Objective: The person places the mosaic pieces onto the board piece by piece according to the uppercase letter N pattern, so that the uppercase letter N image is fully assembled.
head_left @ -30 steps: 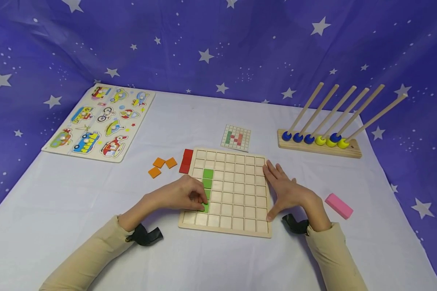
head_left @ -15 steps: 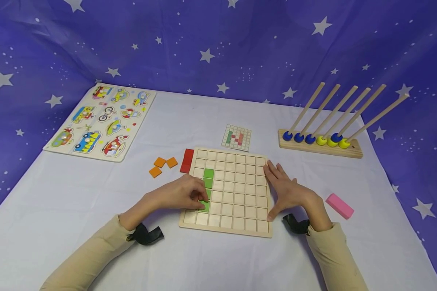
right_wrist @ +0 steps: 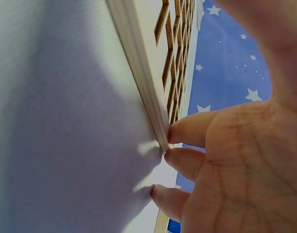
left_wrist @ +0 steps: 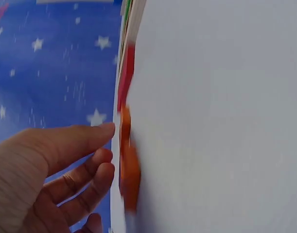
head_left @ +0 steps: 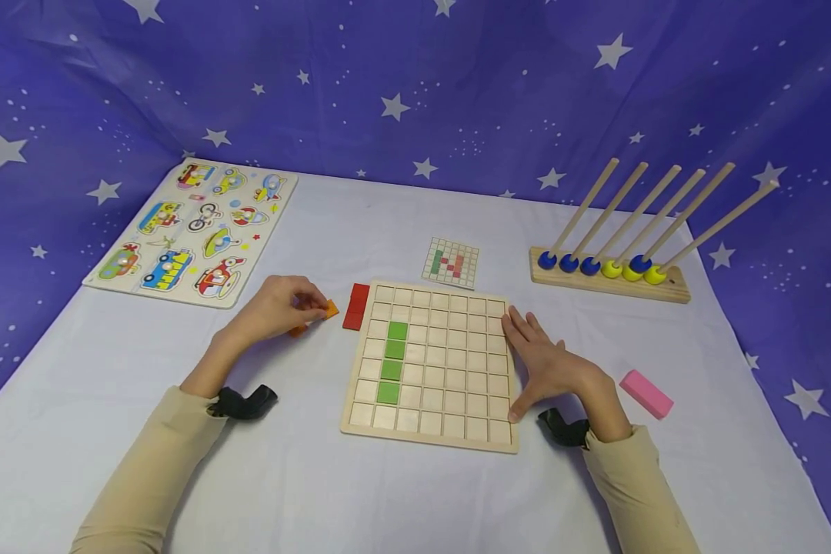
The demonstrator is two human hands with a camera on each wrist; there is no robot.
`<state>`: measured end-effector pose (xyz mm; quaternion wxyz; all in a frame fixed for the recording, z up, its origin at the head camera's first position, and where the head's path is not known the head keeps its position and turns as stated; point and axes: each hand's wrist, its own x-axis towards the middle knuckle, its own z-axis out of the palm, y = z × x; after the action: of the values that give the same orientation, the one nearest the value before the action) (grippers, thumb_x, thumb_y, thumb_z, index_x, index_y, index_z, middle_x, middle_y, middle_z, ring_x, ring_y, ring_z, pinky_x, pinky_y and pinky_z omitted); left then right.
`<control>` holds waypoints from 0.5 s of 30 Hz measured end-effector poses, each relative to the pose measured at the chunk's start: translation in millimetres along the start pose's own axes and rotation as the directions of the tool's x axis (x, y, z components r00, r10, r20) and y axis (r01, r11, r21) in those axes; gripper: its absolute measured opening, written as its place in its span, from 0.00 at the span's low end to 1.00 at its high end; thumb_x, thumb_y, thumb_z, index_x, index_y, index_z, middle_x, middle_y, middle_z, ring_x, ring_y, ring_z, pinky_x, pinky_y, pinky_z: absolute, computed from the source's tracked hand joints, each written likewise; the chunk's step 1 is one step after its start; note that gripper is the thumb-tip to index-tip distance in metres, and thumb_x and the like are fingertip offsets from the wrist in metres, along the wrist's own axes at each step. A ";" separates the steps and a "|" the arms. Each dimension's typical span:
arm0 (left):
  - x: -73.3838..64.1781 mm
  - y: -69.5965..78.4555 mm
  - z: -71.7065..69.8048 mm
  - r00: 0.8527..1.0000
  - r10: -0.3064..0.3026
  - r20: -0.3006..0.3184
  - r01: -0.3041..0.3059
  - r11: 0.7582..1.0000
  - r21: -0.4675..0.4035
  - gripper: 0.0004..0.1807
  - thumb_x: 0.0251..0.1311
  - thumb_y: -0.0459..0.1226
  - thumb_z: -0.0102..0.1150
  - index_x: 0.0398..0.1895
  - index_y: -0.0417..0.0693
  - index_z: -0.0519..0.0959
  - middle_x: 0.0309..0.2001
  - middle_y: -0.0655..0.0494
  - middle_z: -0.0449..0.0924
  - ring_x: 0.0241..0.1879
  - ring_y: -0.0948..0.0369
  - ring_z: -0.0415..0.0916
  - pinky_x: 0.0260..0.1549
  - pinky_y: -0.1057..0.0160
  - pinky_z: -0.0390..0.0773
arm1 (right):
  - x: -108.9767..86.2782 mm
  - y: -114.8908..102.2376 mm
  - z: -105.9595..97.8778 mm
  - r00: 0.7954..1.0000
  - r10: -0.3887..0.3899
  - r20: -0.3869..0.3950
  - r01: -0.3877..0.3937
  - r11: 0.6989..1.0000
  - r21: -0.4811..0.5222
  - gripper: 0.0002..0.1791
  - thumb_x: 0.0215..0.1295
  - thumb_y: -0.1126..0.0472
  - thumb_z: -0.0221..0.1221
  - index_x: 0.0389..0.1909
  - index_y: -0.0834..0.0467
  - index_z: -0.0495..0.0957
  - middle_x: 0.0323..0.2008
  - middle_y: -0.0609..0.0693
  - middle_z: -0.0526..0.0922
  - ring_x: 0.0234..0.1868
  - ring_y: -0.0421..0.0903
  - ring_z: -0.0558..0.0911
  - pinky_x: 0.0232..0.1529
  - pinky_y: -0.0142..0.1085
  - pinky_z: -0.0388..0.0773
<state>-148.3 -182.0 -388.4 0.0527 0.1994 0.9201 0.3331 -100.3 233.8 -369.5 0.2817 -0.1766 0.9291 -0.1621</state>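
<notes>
Above the orange square tiles point(head_left: 332, 309) my left hand point(head_left: 277, 308) reaches, thumb and fingertips bent close to them; nothing is plainly gripped. In the left wrist view a small gap shows between the thumb tip and the orange tiles point(left_wrist: 131, 174). The wooden grid board point(head_left: 450, 362) lies flat in the middle, with a column of several green tiles point(head_left: 391, 370) in its left part. My right hand point(head_left: 550, 365) is spread at the board's right edge, thumb and fingers touching it; the right wrist view shows fingertips against the board's side point(right_wrist: 150, 102).
Red tiles point(head_left: 356, 306) lie against the board's upper left side. A small pattern card point(head_left: 450, 263) is behind the board. A vehicle puzzle board point(head_left: 194, 231) lies back left, a peg stand with beads point(head_left: 609, 285) back right. A pink block point(head_left: 646, 393) sits right of my right hand.
My left hand has left the lowest green tile and moved left and away from me to the orange tiles. All the green tiles now show uncovered. The right hand stays in place.
</notes>
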 end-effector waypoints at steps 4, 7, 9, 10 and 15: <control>-2.1 -13.4 -11.1 0.997 -0.076 -0.010 0.076 0.995 0.058 0.08 0.51 0.36 0.70 0.35 0.44 0.85 0.31 0.53 0.81 0.31 0.60 0.72 0.33 0.64 0.70 | 0.1 -0.1 0.3 1.000 0.003 -0.002 -0.003 1.000 -0.001 0.81 0.26 0.43 0.80 0.75 0.65 0.35 0.76 0.61 0.29 0.75 0.65 0.31 0.58 0.77 0.40; -2.8 -17.1 -14.5 0.994 -0.105 0.007 0.104 0.991 0.084 0.11 0.51 0.38 0.70 0.37 0.43 0.85 0.32 0.52 0.80 0.33 0.58 0.72 0.35 0.62 0.68 | 0.0 -0.2 0.4 1.000 0.003 -0.003 -0.003 1.000 0.000 0.81 0.27 0.43 0.80 0.75 0.65 0.35 0.76 0.61 0.29 0.75 0.65 0.31 0.58 0.77 0.40; -2.8 -17.5 -15.2 0.993 -0.113 0.020 0.111 0.990 0.092 0.12 0.51 0.38 0.70 0.38 0.42 0.85 0.31 0.52 0.79 0.33 0.58 0.71 0.35 0.61 0.68 | -0.1 -0.3 0.3 1.000 0.002 -0.004 -0.002 1.000 0.001 0.80 0.27 0.44 0.80 0.75 0.65 0.35 0.76 0.61 0.29 0.75 0.65 0.31 0.58 0.77 0.40; -2.6 -17.6 -15.0 0.993 -0.115 0.023 0.112 0.989 0.101 0.13 0.51 0.39 0.70 0.39 0.42 0.85 0.31 0.52 0.79 0.33 0.58 0.71 0.35 0.61 0.68 | -0.1 -0.4 0.3 1.000 0.001 -0.004 -0.001 1.000 0.001 0.80 0.27 0.44 0.79 0.75 0.65 0.35 0.76 0.61 0.29 0.75 0.65 0.31 0.58 0.77 0.40; -1.8 -15.7 -12.9 0.994 -0.109 0.032 0.105 0.989 0.099 0.14 0.51 0.38 0.70 0.40 0.42 0.84 0.31 0.52 0.80 0.32 0.59 0.72 0.35 0.63 0.69 | -0.1 -0.5 0.3 1.000 -0.001 -0.004 0.001 1.000 0.002 0.80 0.27 0.44 0.80 0.75 0.65 0.35 0.76 0.61 0.29 0.75 0.65 0.31 0.58 0.77 0.40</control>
<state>-154.8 -201.3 -388.5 0.0778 0.1584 0.9434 0.2807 -99.9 233.3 -369.5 0.2800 -0.1765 0.9293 -0.1637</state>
